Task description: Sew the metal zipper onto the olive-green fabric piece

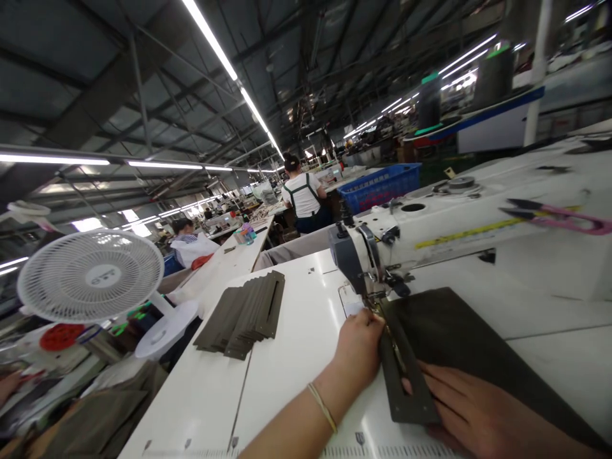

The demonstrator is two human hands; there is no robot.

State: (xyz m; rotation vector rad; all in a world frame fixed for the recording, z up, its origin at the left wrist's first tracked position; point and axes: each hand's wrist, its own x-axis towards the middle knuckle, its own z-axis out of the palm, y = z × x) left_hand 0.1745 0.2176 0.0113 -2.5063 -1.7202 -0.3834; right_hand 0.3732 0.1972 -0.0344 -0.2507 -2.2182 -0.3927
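A sewing machine head (pixel 358 252) stands over the white table, its needle area just beyond my left hand (pixel 361 341). The fingers of that hand are pinched at the upper left edge of a dark olive slotted fabric piece (pixel 414 408), close to the presser foot. A gold-coloured zipper (pixel 394 347) shows along the slot. My right hand (pixel 473 401) holds the right edge of the slotted piece near its lower end, and a fingertip shows through the slot. Under and beside it spreads a larger dark olive panel (pixel 459 325). Part of the right hand's fingers is hidden beneath the fabric.
A fanned stack of slotted olive pieces (pixel 243 312) lies left on the table. A white fan (pixel 95 274) stands further left. Pink-handled snips (pixel 559 217) and a yellow tape measure (pixel 463 234) rest on the machine. A blue crate (pixel 382 185) and a co-worker (pixel 303 197) are beyond.
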